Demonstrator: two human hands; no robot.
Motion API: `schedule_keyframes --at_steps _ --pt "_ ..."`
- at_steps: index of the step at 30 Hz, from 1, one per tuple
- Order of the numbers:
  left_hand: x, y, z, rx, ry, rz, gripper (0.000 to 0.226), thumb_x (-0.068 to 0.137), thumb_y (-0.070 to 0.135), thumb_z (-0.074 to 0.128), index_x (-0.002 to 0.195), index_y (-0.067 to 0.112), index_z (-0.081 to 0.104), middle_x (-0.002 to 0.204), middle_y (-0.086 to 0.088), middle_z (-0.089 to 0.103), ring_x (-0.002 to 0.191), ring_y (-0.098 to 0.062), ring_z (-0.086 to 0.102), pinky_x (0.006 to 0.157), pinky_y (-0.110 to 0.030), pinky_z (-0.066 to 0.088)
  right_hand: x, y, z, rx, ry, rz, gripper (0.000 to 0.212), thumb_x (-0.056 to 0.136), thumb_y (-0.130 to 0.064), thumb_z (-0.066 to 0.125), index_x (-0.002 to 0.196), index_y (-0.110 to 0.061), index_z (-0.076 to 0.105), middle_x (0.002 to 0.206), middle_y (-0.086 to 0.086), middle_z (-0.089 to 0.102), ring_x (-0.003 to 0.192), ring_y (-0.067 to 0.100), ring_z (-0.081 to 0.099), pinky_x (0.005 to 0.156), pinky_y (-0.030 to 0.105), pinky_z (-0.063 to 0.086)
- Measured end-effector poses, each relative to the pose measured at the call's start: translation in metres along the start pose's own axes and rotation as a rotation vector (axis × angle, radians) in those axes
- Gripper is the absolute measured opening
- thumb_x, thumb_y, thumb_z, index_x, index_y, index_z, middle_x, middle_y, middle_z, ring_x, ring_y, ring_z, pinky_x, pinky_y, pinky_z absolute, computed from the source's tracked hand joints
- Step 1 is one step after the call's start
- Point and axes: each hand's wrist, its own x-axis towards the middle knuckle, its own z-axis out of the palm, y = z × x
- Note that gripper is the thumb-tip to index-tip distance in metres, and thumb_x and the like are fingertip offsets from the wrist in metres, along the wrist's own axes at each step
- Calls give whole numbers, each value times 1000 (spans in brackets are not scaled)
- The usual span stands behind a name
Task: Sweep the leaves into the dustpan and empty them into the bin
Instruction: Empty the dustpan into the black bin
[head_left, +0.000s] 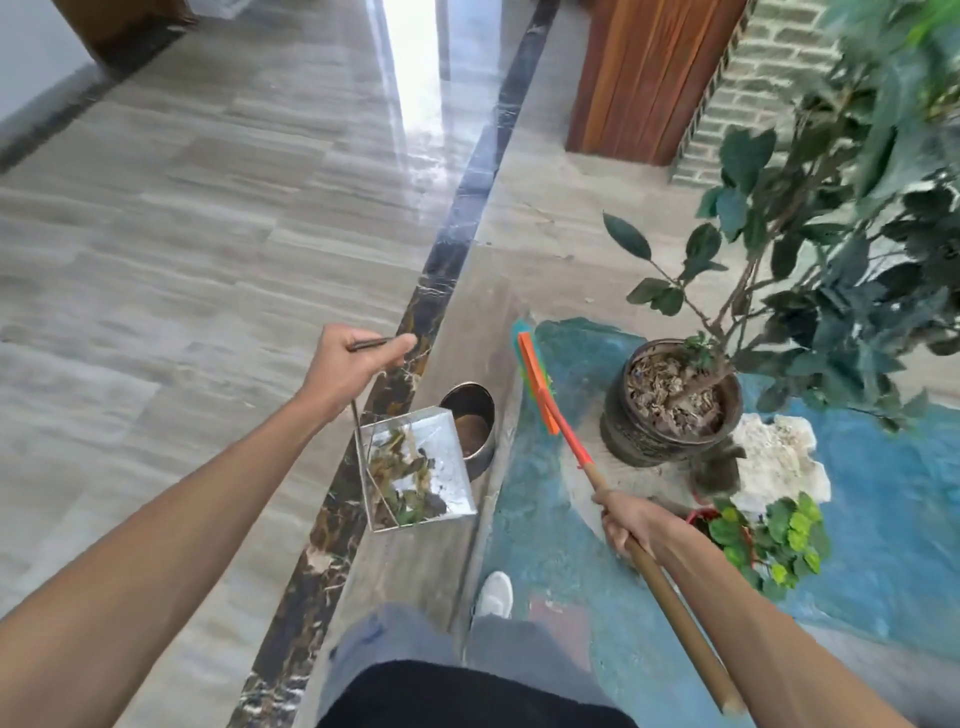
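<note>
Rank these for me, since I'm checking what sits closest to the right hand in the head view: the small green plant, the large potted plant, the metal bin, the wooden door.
From the right hand:
1. Small green plant, just to its right.
2. Large potted plant, ahead and slightly right.
3. Metal bin, ahead to the left, beside the dustpan.
4. Wooden door, far ahead.

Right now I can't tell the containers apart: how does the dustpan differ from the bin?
The dustpan is boxy, shiny, and hangs from a thin handle gripped by the left hand; the bin is round, dark, and stands on the floor. The dustpan holds leaves; the bin shows none. Both look metal.
</note>
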Motion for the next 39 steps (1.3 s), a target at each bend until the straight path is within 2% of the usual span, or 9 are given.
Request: schedule_keyframes --at_steps 8,11,17,21,26,29,31,33,39 --pt "128 -3 11 130 -208 89 41 86 26 73 56 -2 67 37 8 51 35 -6 39 44 -20 32 31 -73 16 -24 64 -46 35 101 -29 43 72 -10 40 38 3 33 22 11 27 29 12 22" --pt "169 -12 20 134 -260 76 44 82 37 74 53 4 67 44 -9 60 40 -22 50 50 -27 39 36 -98 25 -52 86 -92 30 102 -29 41 83 -6 45 42 7 40 25 15 33 36 18 28" --pt "232 -27 39 215 -382 38 42 78 41 74 50 10 67 48 -25 55 41 -17 41 48 -23 31 62 -135 43 113 115 -30 33 100 -29 43 72 -11 40 39 1 32 25 11 27 30 14 21" --pt "256 -38 53 253 -402 55 41 75 43 73 51 11 69 52 -25 61 43 -17 47 51 -25 36 60 -150 50 130 132 -37 18 100 -27 38 99 -11 49 48 3 33 29 10 27 30 15 22" --pt "270 -38 81 285 -467 81 41 79 35 74 49 9 67 33 4 40 33 -5 32 45 -20 29 65 -154 42 188 121 -19 43 101 -25 35 136 -2 45 54 2 33 31 8 26 30 14 21" --pt "269 -39 102 318 -523 92 43 80 33 73 51 3 67 31 6 37 33 -4 30 43 -22 27 69 -151 37 145 135 -8 39 101 -27 37 127 -3 52 51 3 35 32 10 28 30 16 23" --pt "266 -40 115 331 -553 78 45 80 32 72 53 -4 64 36 4 37 35 -6 31 45 -24 27 66 -149 33 150 136 10 26 101 -29 40 99 -9 56 48 4 36 29 11 29 30 17 23" --pt "265 -40 126 345 -567 60 47 79 32 72 55 -8 61 41 -3 39 37 -8 33 48 -25 27 67 -145 25 174 127 25 28 100 -28 42 79 -10 45 49 3 34 28 9 27 31 15 21" --pt "257 -35 166 401 -668 21 43 81 28 72 53 -3 63 37 5 45 33 -5 36 41 -18 30 62 -140 6 161 121 16 31 98 -28 44 73 -9 41 50 5 38 29 11 29 32 17 24"
